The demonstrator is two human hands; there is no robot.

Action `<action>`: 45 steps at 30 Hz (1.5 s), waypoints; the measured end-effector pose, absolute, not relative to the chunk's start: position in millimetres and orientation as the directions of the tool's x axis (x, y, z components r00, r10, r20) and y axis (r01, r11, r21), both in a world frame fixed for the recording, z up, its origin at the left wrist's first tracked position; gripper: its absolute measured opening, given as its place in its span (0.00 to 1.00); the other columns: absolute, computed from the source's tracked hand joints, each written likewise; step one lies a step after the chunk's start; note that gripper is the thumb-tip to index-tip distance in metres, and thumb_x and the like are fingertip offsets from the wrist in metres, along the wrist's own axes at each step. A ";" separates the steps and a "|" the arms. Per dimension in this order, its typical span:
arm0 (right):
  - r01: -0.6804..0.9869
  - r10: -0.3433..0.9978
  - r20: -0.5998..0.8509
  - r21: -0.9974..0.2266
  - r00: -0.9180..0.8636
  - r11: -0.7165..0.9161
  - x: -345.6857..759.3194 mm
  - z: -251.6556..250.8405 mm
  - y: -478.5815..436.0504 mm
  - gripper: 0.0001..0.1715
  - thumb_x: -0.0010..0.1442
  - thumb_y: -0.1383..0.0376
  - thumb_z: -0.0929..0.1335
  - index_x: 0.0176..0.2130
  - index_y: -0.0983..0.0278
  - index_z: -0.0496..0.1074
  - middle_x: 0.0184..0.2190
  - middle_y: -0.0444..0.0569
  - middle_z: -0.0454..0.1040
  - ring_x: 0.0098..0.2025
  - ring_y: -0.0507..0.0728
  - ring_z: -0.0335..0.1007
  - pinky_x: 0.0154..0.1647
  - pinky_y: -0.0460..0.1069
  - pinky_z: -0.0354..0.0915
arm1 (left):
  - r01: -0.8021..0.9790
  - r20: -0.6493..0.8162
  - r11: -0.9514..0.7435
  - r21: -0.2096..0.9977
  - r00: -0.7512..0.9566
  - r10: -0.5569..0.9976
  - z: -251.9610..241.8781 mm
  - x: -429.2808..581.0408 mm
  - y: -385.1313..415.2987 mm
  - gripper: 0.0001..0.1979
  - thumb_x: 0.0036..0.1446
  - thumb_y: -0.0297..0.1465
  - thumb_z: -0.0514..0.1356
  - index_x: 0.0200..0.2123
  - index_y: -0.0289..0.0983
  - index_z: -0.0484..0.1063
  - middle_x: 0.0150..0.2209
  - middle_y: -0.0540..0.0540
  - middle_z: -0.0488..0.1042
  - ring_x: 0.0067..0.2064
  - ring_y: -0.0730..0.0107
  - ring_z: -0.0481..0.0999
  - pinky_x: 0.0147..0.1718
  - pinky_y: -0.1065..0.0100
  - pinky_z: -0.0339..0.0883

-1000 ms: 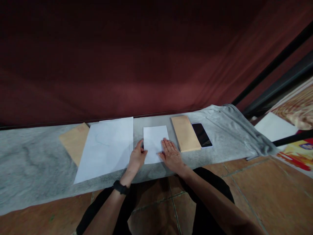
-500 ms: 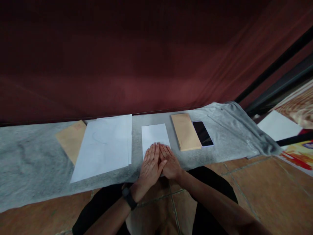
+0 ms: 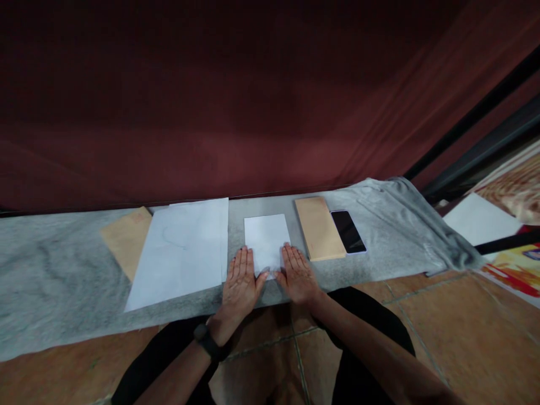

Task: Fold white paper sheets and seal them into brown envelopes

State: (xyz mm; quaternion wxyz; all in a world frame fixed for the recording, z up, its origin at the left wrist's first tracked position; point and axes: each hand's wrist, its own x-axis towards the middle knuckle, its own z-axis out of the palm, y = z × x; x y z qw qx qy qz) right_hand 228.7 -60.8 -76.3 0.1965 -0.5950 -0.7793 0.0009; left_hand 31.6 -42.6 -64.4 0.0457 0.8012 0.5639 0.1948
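Note:
A small folded white paper (image 3: 266, 239) lies on a grey cloth (image 3: 63, 275) spread over the floor. My left hand (image 3: 239, 281) lies flat and open on the paper's near left corner, fingers stretched forward. My right hand (image 3: 296, 273) lies flat and open on its near right corner. The two thumbs nearly meet at the paper's near edge. A black watch is on my left wrist.
Large white sheets (image 3: 182, 250) lie left of the paper, over a tan envelope (image 3: 124, 239). To the right lie another tan envelope (image 3: 319, 228) and a dark phone (image 3: 348, 231). A dark red curtain hangs behind. Tiled floor is in front; a white sheet (image 3: 478, 219) lies far right.
My hands were together over the paper's near middle half a second ago; they have slid apart to its left and right near corners, staying flat.

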 end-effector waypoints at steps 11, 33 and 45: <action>0.896 0.928 0.268 -0.295 -0.257 0.333 217.5 -60.1 -55.3 0.36 0.74 0.55 0.54 0.72 0.73 0.48 0.72 0.61 0.52 0.74 0.62 0.44 0.72 0.62 0.50 | 0.844 0.299 -0.486 0.227 0.414 0.859 -62.2 44.7 -46.3 0.31 0.71 0.33 0.45 0.72 0.28 0.43 0.72 0.32 0.51 0.73 0.54 0.47 0.69 0.48 0.51; 0.880 0.964 0.157 -0.398 -0.213 0.259 210.7 -40.5 14.2 0.33 0.75 0.57 0.50 0.69 0.72 0.56 0.70 0.58 0.55 0.73 0.59 0.47 0.73 0.60 0.47 | 0.842 0.199 -0.473 0.261 0.432 0.879 -52.9 58.0 20.0 0.28 0.70 0.31 0.42 0.69 0.26 0.53 0.70 0.33 0.56 0.73 0.57 0.50 0.69 0.51 0.50; 0.933 0.984 0.127 -0.323 -0.121 0.156 198.8 -65.5 45.6 0.35 0.75 0.54 0.51 0.70 0.72 0.54 0.71 0.57 0.53 0.74 0.60 0.45 0.73 0.58 0.44 | 0.904 0.111 -0.388 0.178 0.373 0.921 -63.6 58.5 61.4 0.29 0.68 0.30 0.41 0.69 0.27 0.55 0.71 0.36 0.54 0.73 0.59 0.49 0.70 0.54 0.45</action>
